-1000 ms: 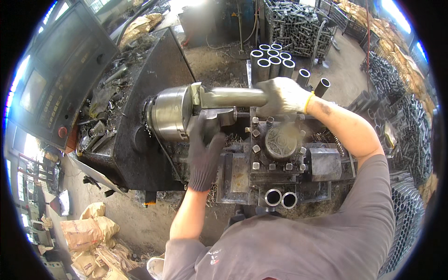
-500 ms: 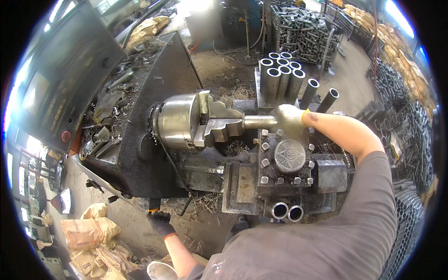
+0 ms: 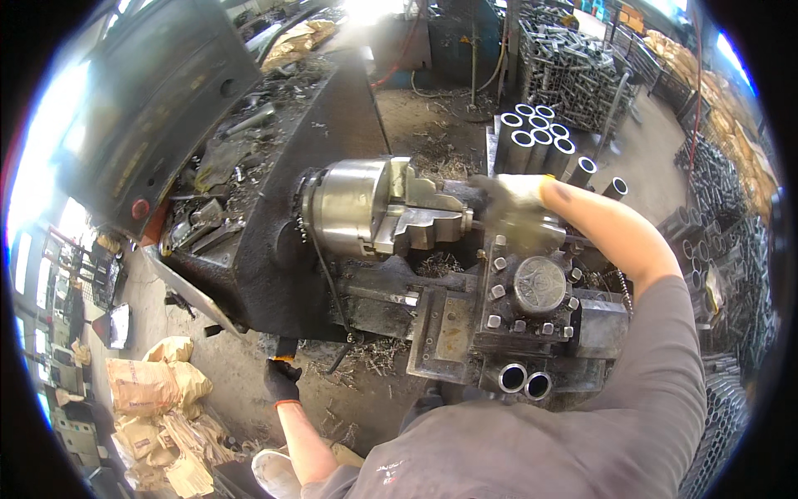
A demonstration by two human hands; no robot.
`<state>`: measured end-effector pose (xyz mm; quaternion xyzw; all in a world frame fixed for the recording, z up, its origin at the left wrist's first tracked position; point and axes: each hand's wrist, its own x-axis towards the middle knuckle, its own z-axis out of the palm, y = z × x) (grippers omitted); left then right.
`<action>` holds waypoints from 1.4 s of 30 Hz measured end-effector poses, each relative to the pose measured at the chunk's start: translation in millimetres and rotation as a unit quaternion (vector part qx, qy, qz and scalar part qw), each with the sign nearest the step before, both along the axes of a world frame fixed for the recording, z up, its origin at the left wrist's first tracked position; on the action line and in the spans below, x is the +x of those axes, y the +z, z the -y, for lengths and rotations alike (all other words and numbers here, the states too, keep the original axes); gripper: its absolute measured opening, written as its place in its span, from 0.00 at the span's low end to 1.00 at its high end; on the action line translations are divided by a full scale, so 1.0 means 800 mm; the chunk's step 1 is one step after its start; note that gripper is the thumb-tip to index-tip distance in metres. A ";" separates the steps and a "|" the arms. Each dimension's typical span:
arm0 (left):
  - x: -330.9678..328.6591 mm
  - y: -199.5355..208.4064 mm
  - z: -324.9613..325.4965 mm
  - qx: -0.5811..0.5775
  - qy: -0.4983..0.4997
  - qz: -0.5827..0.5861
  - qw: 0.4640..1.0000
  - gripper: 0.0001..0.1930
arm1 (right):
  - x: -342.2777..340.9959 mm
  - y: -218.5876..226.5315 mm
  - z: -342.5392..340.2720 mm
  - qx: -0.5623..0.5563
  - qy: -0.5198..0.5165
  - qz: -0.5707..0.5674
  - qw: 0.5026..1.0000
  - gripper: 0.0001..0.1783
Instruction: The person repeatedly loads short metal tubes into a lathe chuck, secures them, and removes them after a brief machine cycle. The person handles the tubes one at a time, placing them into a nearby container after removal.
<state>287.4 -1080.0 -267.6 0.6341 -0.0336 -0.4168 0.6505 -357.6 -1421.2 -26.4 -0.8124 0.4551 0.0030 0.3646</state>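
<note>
- Right hand [image 3: 515,212], gloved and blurred, wrapped over metal tube [image 3: 475,218] jutting from lathe chuck [image 3: 366,208]; grip tightness unclear.
- Left hand [image 3: 283,381] low, closed on dark lever [image 3: 287,348] under lathe bed [image 3: 382,295].

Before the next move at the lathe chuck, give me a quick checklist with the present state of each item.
1. Right hand on the workpiece at the chuck jaws: ok, gloved and gripping there, though blurred.
2. Workpiece seated in the jaws: cannot tell, the hand covers it.
3. Left hand away from the chuck: ok, it is low at the lever under the lathe bed.
4. Chuck stopped: ok, jaws look sharp, no spin blur.
5. Tool post apart from the chuck: ok, a gap shows, but the right hand is just above it.
6. Two tubes on the carriage front: ok, lying side by side.
</note>
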 end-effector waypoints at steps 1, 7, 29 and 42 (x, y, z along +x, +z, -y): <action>-0.003 -0.005 -0.002 -0.018 0.000 0.003 1.000 0.20 | -0.033 -0.017 -0.003 -0.102 0.058 -0.098 0.988 0.26; -0.074 0.117 -0.013 0.192 0.089 0.514 0.831 0.23 | -0.140 -0.063 -0.072 -0.246 -0.035 -0.295 0.923 0.17; -0.259 0.418 0.111 -0.342 -0.312 0.530 0.711 0.17 | -0.022 0.172 -0.495 -0.363 -0.180 0.442 0.800 0.15; -0.400 0.151 -0.256 0.064 -0.511 0.476 0.713 0.20 | 0.135 -0.049 -0.552 -0.064 0.141 0.392 0.907 0.28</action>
